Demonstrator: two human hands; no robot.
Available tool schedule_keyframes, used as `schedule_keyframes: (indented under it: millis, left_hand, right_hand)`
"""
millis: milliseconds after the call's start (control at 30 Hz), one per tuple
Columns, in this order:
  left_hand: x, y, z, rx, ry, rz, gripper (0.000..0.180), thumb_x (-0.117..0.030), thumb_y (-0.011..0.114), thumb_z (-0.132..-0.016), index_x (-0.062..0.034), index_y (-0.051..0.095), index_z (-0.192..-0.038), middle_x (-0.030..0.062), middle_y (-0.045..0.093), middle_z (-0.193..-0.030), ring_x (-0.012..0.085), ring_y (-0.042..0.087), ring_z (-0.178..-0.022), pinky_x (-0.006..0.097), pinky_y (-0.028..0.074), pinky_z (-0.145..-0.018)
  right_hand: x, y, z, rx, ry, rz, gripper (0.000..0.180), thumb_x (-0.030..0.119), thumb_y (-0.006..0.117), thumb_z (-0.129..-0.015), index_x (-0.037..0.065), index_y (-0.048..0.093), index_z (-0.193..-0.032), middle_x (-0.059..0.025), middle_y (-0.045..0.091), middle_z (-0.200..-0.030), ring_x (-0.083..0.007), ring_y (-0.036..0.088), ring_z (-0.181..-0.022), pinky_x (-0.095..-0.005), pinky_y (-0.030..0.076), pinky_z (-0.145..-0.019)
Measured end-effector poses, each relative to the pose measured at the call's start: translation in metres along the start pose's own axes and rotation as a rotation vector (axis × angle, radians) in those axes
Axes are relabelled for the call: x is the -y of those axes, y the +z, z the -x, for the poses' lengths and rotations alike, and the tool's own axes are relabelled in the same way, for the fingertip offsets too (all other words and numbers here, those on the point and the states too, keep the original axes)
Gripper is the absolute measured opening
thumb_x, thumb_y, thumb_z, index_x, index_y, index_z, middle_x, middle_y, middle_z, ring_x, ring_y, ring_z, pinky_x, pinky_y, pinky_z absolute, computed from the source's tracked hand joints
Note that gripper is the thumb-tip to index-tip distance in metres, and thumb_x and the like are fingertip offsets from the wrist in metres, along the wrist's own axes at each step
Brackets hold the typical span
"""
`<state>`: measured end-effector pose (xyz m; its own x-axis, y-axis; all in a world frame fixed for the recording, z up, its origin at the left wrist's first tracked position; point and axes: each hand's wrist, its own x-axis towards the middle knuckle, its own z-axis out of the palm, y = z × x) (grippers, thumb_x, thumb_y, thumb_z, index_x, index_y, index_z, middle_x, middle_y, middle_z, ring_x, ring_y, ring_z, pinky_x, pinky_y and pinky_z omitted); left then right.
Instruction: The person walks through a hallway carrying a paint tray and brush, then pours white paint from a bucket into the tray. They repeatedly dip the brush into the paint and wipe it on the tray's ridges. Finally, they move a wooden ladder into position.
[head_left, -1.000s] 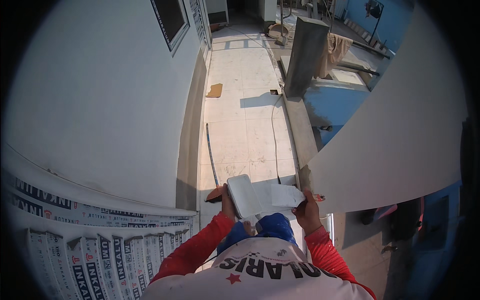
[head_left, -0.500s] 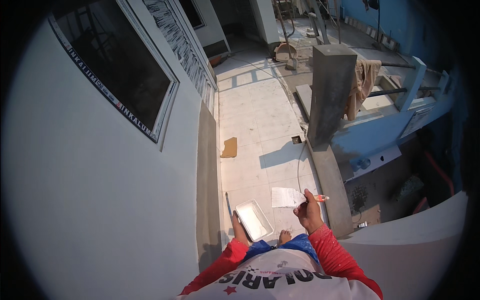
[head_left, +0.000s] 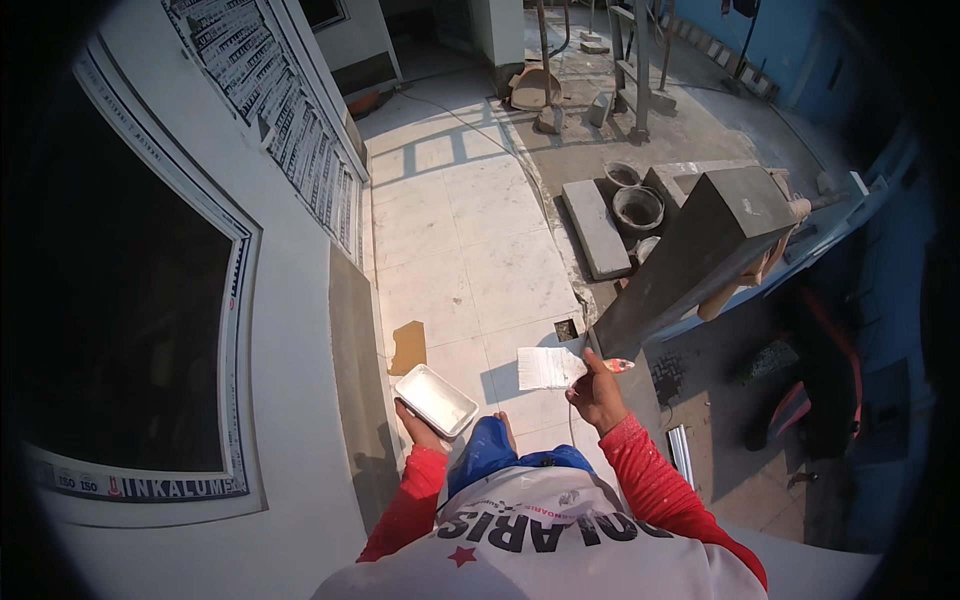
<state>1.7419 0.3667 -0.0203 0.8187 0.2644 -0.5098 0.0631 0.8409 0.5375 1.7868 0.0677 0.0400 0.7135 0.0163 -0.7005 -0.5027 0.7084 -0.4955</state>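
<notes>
My left hand (head_left: 421, 430) holds a white rectangular plastic tub (head_left: 473, 418) from its left side, fingers against the wall and underside. White paint (head_left: 435, 398) lies inside it. Out to the right, my right hand (head_left: 603, 396) is closed around a wide flat paintbrush (head_left: 545, 368), gripping it near where the handle starts. The brush lies level, its white-coated bristles pointing left toward the tub and its red-tipped handle sticking out to the right. A gap separates the bristles from the tub's rim.
A torn brown piece of cardboard (head_left: 408, 348) lies on the pale tiled floor (head_left: 450, 240) just beyond the tub. To the right stand a grey pillar (head_left: 690, 245), a concrete slab (head_left: 596, 228) and several buckets (head_left: 638, 208). The white wall (head_left: 290, 400) with a dark window runs along the left.
I have moved forward along the tiles, and the cardboard and pillar appear nearer. The tub has shifted left and up in view, turned more slantwise. Both hands keep their hold.
</notes>
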Motion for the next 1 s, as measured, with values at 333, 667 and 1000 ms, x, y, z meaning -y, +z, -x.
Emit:
schedule_keyframes:
  millis: [333,667,1000]
  left_hand:
    - [-0.040,0.245,-0.265,0.021,-0.167,-0.323,0.067,-0.066,0.037,-0.089,-0.0117,0.053,-0.125,0.0076,0.061,-0.117,0.0234,0.060,-0.103,0.035,0.049,-0.089]
    - [-0.119,0.348,-0.512,-0.001,-0.121,-0.008,0.066,-0.067,0.037,-0.087,-0.0165,0.054,-0.126,0.0064,0.061,-0.117,0.0291,0.060,-0.103,0.046,0.051,-0.087]
    - [-0.180,0.405,-0.859,-0.202,0.068,0.121,0.073,-0.067,0.025,-0.090,-0.0142,0.044,-0.137,0.0121,0.050,-0.134,0.0349,0.054,-0.114,0.047,0.044,-0.096]
  right_hand:
    - [0.095,0.078,-0.225,-0.200,-0.061,-0.283,0.033,0.047,0.053,-0.090,0.017,0.060,-0.100,0.0021,0.067,-0.086,-0.0142,0.059,-0.067,-0.0266,0.037,-0.050]
    - [0.274,0.438,-0.503,0.235,-0.015,0.054,0.029,0.041,0.057,-0.091,0.013,0.056,-0.099,-0.0029,0.064,-0.083,-0.0146,0.058,-0.068,-0.0290,0.039,-0.054]
    - [0.347,0.673,-0.722,0.354,0.219,0.295,0.042,0.043,0.053,-0.091,0.014,0.048,-0.121,-0.0036,0.061,-0.115,-0.0196,0.059,-0.103,-0.0382,0.042,-0.079]
